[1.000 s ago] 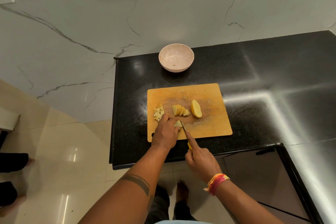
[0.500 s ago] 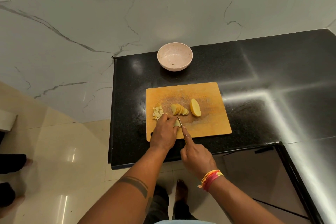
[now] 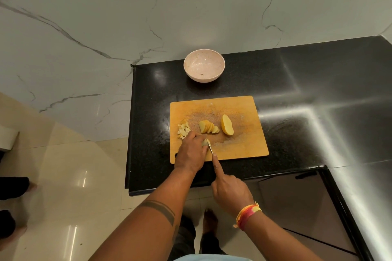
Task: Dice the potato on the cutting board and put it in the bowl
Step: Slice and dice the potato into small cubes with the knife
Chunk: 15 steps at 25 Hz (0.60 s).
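Wooden cutting board (image 3: pixel 237 110) lies on the black table (image 3: pixel 318 95), with the pale bowl (image 3: pixel 204 65) set well beyond its far edge and holding no potato yet. Left hand (image 3: pixel 191 150) curls its fingers (image 3: pixel 204 149) over a small potato piece (image 3: pixel 205 142) near the board's front-left part. Right hand (image 3: pixel 230 190) grips the knife (image 3: pixel 210 149), forefinger extended along the blade's back; the handle is hidden in the fist. Blade sits touching the right side of the held piece, just beside the left fingertips.

Judgement: dicing is in progress, roughly one portion done. Diced cubes (image 3: pixel 183 130) lie just left of the holding hand; fanned slices (image 3: pixel 209 127) and an uncut half (image 3: pixel 227 124) wait further back. Recommended practice: keep left fingertips tucked behind the knuckles, cut straight down in even strokes, and steady the piece flat-side down against slipping.
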{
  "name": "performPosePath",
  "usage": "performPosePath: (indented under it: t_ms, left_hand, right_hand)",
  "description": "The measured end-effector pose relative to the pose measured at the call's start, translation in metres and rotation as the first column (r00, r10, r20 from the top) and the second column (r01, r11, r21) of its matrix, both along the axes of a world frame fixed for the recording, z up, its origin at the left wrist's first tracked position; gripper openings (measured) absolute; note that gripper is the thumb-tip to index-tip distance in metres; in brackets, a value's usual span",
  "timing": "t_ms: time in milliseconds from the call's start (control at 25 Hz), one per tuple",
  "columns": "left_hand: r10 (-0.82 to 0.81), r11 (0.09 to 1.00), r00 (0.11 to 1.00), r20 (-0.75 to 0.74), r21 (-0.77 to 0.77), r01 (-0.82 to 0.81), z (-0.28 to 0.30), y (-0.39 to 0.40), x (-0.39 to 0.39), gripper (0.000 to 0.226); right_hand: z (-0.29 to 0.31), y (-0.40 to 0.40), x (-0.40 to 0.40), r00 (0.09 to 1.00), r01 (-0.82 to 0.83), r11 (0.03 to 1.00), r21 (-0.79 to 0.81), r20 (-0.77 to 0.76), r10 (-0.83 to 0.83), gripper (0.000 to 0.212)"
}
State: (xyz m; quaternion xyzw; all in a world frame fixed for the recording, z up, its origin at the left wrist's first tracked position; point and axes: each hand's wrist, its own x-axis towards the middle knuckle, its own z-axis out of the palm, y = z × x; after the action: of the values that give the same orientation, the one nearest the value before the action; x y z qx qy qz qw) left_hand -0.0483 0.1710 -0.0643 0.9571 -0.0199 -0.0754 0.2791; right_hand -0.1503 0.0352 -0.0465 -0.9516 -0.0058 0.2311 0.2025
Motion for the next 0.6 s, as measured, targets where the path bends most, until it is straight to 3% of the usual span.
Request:
performPosePath:
  t_ms: [200, 360, 600]
  left_hand:
    - [0.0, 1.0, 1.0, -0.013, -0.005, 0.0, 0.001, 0.001, -0.003, 0.041]
    - [-0.003, 0.998, 0.999, -0.037, -0.067, 0.001, -0.001, 0.007, -0.008, 0.044]
    - [0.025, 0.999, 0.999, -0.038, -0.043, -0.026, 0.001, 0.004, -0.003, 0.043]
  right_hand:
    - [-0.004, -0.009, -0.019, 1.0, 0.031, 0.999, 0.042, -0.004, -0.031, 0.085]
    - [-0.002, -0.005, -0.003, 0.999, 0.046, 0.996, 0.082, 0.022, -0.048, 0.083]
    - [0.001, 0.008, 0.022, 0.999, 0.041, 0.997, 0.062, 0.034, -0.043, 0.077]
